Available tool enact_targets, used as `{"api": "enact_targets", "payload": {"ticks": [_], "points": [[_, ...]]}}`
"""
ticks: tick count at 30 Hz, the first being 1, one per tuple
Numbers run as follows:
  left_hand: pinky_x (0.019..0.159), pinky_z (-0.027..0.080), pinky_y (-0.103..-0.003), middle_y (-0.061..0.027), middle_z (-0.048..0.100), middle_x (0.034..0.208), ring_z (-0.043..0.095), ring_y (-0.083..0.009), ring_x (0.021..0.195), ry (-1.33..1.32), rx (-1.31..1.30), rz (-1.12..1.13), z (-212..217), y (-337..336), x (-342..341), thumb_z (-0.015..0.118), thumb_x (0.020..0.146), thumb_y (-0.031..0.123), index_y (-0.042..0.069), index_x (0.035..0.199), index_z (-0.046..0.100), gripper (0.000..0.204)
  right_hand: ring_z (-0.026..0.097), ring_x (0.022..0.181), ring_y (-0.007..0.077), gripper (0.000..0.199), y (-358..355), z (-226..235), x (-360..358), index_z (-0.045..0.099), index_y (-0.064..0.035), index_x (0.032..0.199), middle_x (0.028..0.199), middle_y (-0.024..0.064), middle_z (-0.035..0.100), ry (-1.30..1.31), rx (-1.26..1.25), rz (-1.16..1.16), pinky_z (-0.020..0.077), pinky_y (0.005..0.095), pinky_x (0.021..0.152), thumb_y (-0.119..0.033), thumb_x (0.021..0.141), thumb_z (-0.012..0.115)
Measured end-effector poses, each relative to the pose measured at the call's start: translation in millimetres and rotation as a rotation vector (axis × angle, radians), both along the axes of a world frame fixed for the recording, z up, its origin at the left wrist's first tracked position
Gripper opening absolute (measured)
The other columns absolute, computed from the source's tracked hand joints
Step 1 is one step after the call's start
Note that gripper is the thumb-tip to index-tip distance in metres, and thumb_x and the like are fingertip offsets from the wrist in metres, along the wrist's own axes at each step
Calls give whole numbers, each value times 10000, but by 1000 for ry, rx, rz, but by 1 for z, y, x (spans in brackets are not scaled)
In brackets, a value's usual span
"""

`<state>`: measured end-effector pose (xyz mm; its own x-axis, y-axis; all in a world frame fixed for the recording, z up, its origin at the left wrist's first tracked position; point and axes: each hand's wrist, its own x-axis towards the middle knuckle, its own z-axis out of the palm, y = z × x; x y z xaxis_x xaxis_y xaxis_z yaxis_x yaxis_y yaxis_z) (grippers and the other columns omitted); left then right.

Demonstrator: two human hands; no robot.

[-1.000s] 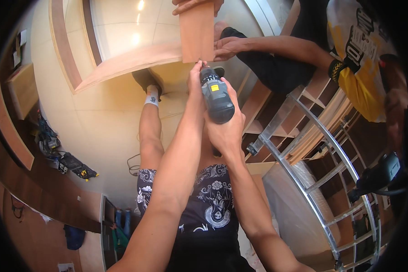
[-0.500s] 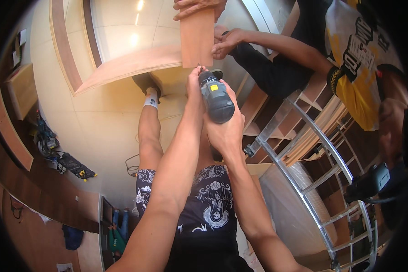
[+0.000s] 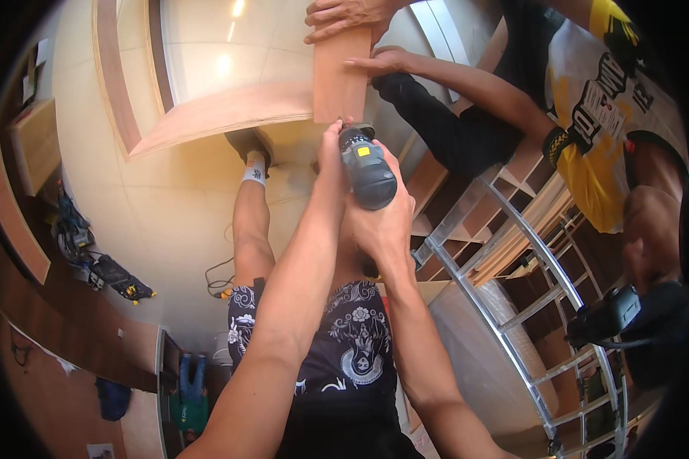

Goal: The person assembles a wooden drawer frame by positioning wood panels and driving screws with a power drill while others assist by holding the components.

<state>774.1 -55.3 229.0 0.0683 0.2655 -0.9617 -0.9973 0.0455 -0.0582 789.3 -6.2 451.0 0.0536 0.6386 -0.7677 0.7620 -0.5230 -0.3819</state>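
Note:
My right hand (image 3: 383, 222) is closed round the handle of a dark cordless drill (image 3: 370, 174) with a yellow patch. Its chuck points away from me, at the near end of a reddish-brown wooden board (image 3: 338, 84). My left hand (image 3: 331, 149) is beside the chuck, fingertips pinched together at the board's end; whatever is between them is too small to make out. A co-worker's one hand (image 3: 348, 17) grips the board's far part from above. The co-worker's other hand (image 3: 379, 63) reaches in from the right, fingers over the board's face.
A curved-looking wooden frame panel (image 3: 222, 111) adjoins the board on the left. At right stands an aluminium ladder (image 3: 505, 321) in front of wooden shelving (image 3: 475, 210). Power tools (image 3: 103, 260) lie at left. The co-worker's knee (image 3: 467, 138) is close on the right.
The co-worker's lower hand has moved from the board's right edge up onto its face. The board appears slightly lower and farther right in view. My hands keep nearly the same pose at the drill.

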Motion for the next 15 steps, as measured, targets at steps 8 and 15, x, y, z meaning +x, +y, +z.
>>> {"api": "enact_targets", "payload": {"ticks": [8, 15], "points": [[788, 556, -357, -95, 681, 1012, 663, -222, 869, 1, -117, 30, 20, 19, -8, 576, 1012, 187, 28, 1045, 644, 175, 667, 1214, 366, 672, 5, -2, 2, 512, -136, 1475, 1251, 217, 709, -40, 25, 61, 510, 403, 1020, -78, 821, 658], [768, 558, -363, -99, 673, 973, 660, -224, 854, 1, -47, -22, 19, 17, -10, 551, 1019, 188, 25, 1041, 642, 189, 669, 1201, 382, 666, 7, -3, 0, 513, -142, 1475, 1244, 218, 711, -65, 5, 91, 514, 406, 1015, -85, 827, 652]]}}
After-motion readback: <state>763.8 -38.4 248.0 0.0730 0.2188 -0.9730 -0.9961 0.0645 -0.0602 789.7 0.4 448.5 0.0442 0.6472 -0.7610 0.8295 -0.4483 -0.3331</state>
